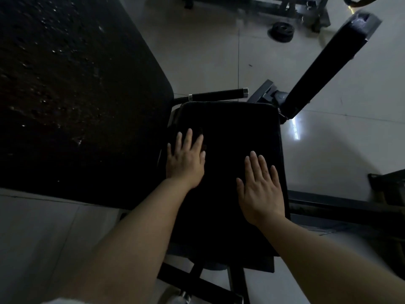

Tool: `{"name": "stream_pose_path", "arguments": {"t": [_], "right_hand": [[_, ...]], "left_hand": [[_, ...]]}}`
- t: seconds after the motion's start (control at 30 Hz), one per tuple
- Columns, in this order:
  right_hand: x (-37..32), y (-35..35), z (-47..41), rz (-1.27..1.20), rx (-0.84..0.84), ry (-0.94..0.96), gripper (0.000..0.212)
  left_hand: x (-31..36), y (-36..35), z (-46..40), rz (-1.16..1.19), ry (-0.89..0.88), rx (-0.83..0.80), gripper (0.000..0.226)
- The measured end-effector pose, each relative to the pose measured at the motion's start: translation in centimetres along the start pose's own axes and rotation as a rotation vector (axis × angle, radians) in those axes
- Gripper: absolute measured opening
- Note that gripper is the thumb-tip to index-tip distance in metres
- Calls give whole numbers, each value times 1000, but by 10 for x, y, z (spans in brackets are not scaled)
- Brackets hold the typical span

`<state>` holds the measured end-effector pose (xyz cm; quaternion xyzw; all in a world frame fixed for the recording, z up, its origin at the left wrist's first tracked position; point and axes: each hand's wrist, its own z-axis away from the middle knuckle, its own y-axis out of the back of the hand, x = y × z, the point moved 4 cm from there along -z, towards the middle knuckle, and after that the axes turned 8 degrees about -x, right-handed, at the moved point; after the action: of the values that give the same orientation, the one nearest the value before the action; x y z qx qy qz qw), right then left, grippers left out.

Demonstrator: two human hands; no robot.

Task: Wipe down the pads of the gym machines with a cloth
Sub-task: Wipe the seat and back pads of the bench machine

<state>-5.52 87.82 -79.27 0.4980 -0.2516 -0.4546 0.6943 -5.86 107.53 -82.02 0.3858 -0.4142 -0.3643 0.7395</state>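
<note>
A black seat pad (228, 128) of a gym machine lies below me in dim light. My left hand (185, 160) lies flat on the pad's left side with fingers straight and spread. My right hand (260, 187) lies flat on the pad's right side, fingers straight. A dark cloth may be spread over the pad under my hands, but I cannot tell it apart from the pad. A large black back pad (72, 95) rises at the left, speckled with bright spots.
A black handle bar (217, 95) sticks out behind the seat. A long black padded arm (328, 62) slants up to the right. A weight plate (281, 31) lies on the pale tiled floor. Machine frames stand at the far back and right edge.
</note>
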Motion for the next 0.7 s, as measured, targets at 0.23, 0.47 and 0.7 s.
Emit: {"name": "stream_pose_path", "arguments": {"t": [0.23,0.47,0.7], "right_hand": [[-1,3,1,-26,-14,12,75],[-2,-1,1,-9,9,-9,71],[-4,1,-1,23,5,-42,69]], "left_hand": [[0,-32,68,-11,-29,106,55],[-8,-61,124,-75,-44,57,53],[-3,-13,22,-40,11,65,53]]}}
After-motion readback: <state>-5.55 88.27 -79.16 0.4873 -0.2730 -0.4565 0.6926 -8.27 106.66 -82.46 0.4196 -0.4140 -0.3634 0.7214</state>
